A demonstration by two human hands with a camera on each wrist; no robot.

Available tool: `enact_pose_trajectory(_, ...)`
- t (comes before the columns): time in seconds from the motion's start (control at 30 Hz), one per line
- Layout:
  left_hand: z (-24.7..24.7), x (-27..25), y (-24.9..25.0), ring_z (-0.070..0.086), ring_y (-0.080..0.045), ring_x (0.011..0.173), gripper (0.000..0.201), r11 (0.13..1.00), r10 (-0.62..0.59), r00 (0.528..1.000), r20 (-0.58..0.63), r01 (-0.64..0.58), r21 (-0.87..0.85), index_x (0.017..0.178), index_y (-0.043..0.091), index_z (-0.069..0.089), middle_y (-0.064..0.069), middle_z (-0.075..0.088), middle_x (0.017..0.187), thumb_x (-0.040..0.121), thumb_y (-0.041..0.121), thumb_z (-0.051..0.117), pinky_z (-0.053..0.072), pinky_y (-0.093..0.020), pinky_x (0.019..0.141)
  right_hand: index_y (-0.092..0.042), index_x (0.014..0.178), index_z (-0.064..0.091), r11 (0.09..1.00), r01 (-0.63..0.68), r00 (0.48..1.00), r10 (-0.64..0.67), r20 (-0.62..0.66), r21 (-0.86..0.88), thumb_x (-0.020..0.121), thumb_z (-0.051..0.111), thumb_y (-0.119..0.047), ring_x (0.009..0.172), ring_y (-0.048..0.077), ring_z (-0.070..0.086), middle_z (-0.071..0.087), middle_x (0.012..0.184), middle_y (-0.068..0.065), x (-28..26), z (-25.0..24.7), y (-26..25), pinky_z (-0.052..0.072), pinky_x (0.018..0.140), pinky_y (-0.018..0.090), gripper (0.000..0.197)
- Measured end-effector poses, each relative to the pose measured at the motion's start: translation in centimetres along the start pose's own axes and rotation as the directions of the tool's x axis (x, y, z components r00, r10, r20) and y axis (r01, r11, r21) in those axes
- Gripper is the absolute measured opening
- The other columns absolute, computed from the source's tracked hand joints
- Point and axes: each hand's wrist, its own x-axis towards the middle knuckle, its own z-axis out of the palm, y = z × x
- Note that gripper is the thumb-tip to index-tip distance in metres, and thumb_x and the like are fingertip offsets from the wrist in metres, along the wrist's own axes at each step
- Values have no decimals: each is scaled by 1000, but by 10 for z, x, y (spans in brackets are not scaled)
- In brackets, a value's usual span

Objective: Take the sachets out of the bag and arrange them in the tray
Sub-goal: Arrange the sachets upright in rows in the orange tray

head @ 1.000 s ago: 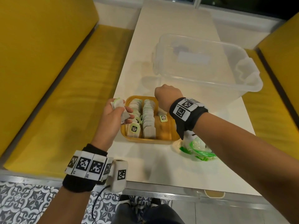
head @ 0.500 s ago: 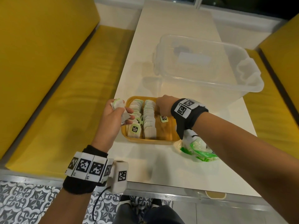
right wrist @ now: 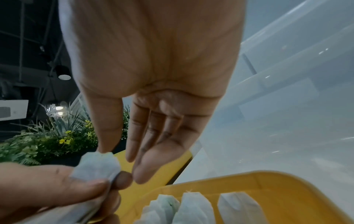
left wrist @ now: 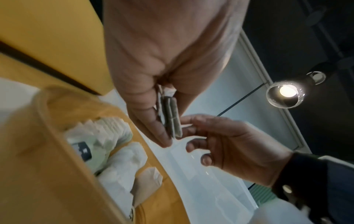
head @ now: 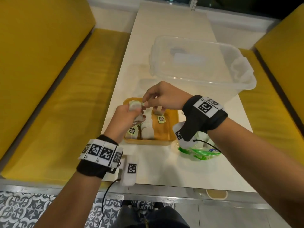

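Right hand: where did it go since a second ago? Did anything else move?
The right hand left the right side of the tray and swung left to the sachets the left hand grips, its thumb touching the top one. The left hand keeps its grip; tray, bag and clear bin stayed put.

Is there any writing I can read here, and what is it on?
No text reads clearly.
Paper tags on the sachets in the yellow tray: white print on a dark disc, too blurred.
Wristbands: black-and-white square codes, no words.
Plastic bag: green print, unreadable.
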Motion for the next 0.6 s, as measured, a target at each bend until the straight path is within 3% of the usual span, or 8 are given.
enact_pose_trajectory(0.1, 10, 3, 1, 69, -22, 85, 10, 992, 28, 999, -30, -24, 121, 94, 8, 69, -18, 71, 96, 91, 8, 59, 55, -36, 80, -9, 102, 71, 1000, 16, 999, -16, -49, -1, 84, 70, -14, 66, 11, 64, 70, 91, 11, -5, 3, 8, 53, 55, 20, 18)
enact_pose_trajectory(0.17, 16, 3, 3, 67, -22, 83, 10, 981, 60, 998, 20, -63, 182, 95, 5, 66, -19, 70, 95, 86, 2, 63, 54, -35, 78, -9, 101, 72, 999, 34, 994, -35, -102, -11, 82, 74, -16, 64, 4, 59, 69, 92, 11, -8, 3, 15, 46, 52, 9, 20)
enact_pose_trajectory(0.27, 25, 4, 2, 68, -25, 91, 22, 979, 54, 995, 88, -70, 191, 101, 11, 61, -16, 69, 99, 82, 4, 69, 55, -39, 84, -4, 91, 72, 999, 47, 993, -49, -110, -17, 78, 77, -13, 60, 11, 60, 68, 84, 14, -12, 7, 20, 48, 48, 13, 16)
enact_pose_trajectory(0.37, 31, 5, -1, 66, -19, 92, 32, 982, 46, 995, 93, -62, 177, 116, 10, 56, -10, 66, 104, 86, 14, 69, 56, -27, 74, 0, 88, 70, 999, 29, 990, -32, -135, -23, 78, 77, -8, 58, 21, 63, 65, 73, 13, -12, 7, 24, 56, 52, 23, 15)
enact_pose_trajectory(0.5, 31, -1, 0, 65, -13, 84, 27, 983, 49, 993, 111, -68, 172, 115, 16, 55, -5, 66, 103, 98, 37, 50, 54, -23, 70, 0, 90, 71, 1000, 20, 979, -22, -200, -12, 80, 75, -4, 61, 20, 69, 67, 71, 6, -15, -2, 25, 59, 58, 26, 12)
enact_pose_trajectory(0.6, 26, -1, -1, 64, -15, 82, 33, 986, 46, 998, 50, -54, 157, 113, 14, 55, -5, 66, 99, 103, 39, 36, 52, -24, 70, -1, 89, 69, 1000, 2, 973, -5, -230, -12, 82, 73, -3, 62, 18, 70, 66, 73, 7, -17, -6, 28, 59, 57, 25, 8)
